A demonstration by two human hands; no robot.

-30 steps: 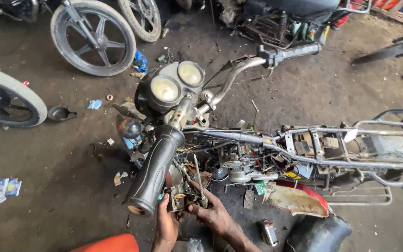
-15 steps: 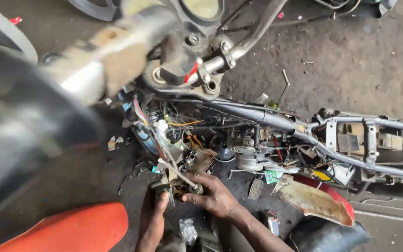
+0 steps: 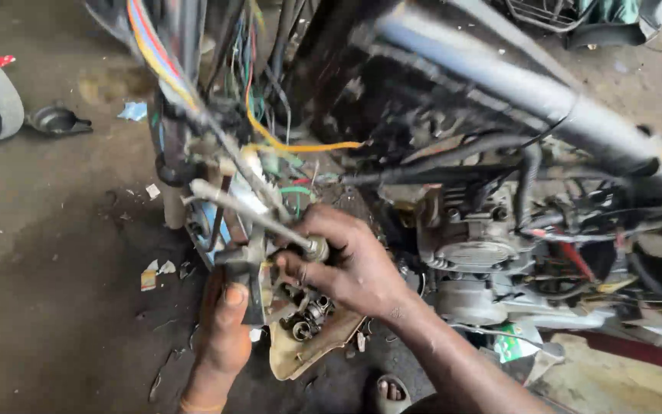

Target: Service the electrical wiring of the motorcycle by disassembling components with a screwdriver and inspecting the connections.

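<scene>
- Head view, the hands: the right hand is closed around the lower end of a slim metal rod, gripping it at a small round fitting; the rod runs up toward ten o'clock from the fist. The left hand sits at seven o'clock of the right one, its thumb pressed on a dark bracket; whether its fingers close behind the bracket I cannot tell.
- Head view, the work: rod and bracket lie low on the stripped motorcycle, just left of the engine block and right under a loose wire bundle hanging from twelve o'clock. A dirty cream tray holding small sockets or nuts sits right under the hands, at six o'clock.
- Risk, judged: if the rod slips off its fitting under force, the right knuckles would likely strike the engine fins at three o'clock.
- Risk, judged: the orange wire and its neighbours hang close to the rod; a swing of the rod could snag or chafe them.
- Risk, judged: the tray looks tilted and propped, so a knock from either wrist could spill the small parts onto the littered floor, where they would be hard to find.
- Risk, judged: the left thumb lies near the joint between bracket and rod and could be pinched if the bracket shifts.
</scene>
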